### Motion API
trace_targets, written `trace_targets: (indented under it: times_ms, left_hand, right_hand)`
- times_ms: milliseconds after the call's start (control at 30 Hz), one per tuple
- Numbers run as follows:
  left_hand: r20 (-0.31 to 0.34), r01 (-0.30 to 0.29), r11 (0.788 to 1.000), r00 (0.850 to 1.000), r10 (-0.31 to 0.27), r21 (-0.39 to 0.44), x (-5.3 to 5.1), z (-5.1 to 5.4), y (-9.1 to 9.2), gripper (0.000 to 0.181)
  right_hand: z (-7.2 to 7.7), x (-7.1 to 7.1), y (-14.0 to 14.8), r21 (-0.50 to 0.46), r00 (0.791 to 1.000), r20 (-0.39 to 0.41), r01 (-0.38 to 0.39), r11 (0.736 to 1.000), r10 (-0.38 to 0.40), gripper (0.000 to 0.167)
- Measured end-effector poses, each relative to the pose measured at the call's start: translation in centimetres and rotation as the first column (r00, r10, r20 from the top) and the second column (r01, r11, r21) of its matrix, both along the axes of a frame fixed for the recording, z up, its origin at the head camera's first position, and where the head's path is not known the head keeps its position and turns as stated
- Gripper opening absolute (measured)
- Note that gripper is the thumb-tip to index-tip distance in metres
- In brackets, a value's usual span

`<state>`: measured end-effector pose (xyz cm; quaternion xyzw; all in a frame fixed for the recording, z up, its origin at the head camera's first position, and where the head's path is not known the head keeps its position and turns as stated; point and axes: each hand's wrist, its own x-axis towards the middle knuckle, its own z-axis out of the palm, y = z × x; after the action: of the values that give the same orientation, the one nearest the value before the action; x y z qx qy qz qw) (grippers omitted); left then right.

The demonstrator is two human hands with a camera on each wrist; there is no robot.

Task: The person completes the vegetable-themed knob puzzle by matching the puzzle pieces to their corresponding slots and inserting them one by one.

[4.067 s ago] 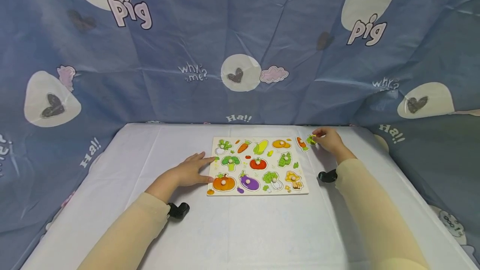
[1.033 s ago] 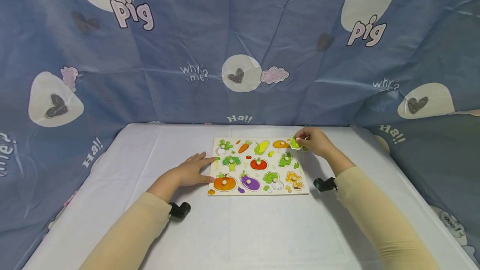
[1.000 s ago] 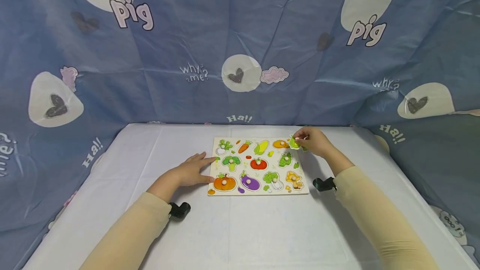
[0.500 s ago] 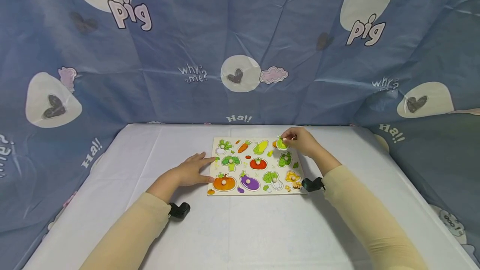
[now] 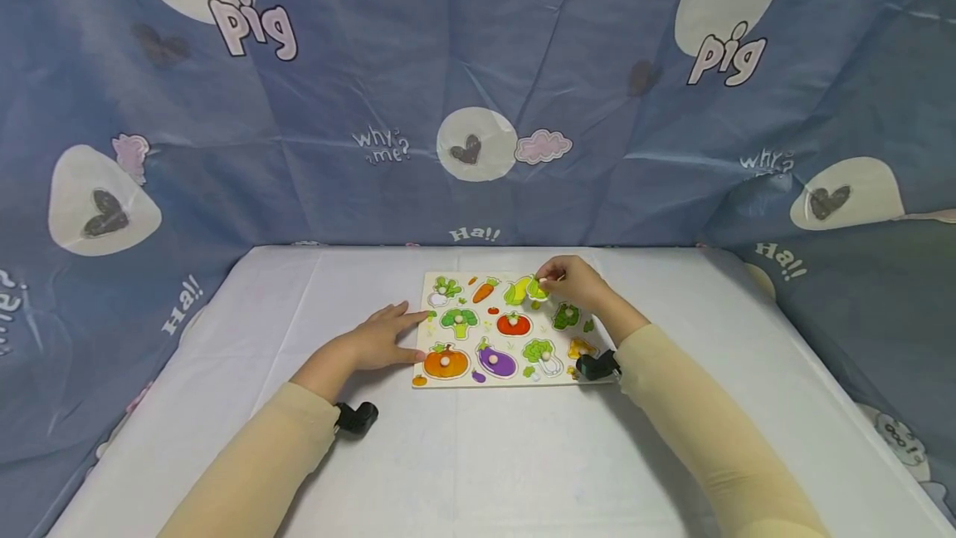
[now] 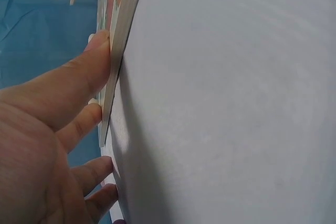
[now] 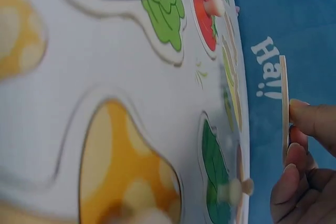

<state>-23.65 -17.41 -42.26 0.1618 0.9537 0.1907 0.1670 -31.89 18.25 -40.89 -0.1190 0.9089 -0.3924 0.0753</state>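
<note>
A white wooden knob puzzle board point(image 5: 478, 383) with vegetable pieces lies on the table. My right hand point(image 5: 575, 282) pinches a green-and-yellow corn piece point(image 5: 536, 290) above the board's far side, partly over the printed corn point(image 5: 515, 292). In the right wrist view that piece point(image 7: 284, 108) appears edge-on, apart from the board, between the thumb and curled fingers of my right hand point(image 7: 310, 171). My left hand point(image 5: 381, 340) lies at the board's left edge with fingers spread. In the left wrist view, the thumb and a fingertip of my left hand point(image 6: 47, 135) touch the board's edge point(image 6: 119, 35).
Knobbed pieces sit on the board, among them a pumpkin point(image 5: 446, 362), an eggplant point(image 5: 496, 361), a tomato point(image 5: 514, 324) and a broccoli point(image 5: 459, 323). A white cloth covers the table point(image 5: 493, 455). A blue printed curtain point(image 5: 358, 198) hangs behind it.
My right hand has taken the corn piece from the table right of the board and carried it left over the board to the printed corn. My left hand has stayed at the left edge.
</note>
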Motion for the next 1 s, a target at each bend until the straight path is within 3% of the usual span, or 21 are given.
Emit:
trace_targets:
  times_ms: [1000]
  left_hand:
    - [-0.001,-0.006,1.0,1.0,0.006,-0.004,0.0,-0.1,0.0,0.082]
  right_hand:
    - [-1.8,-1.3,-3.1,-0.014,0.997,0.074,0.024,1.0,-0.023,0.007]
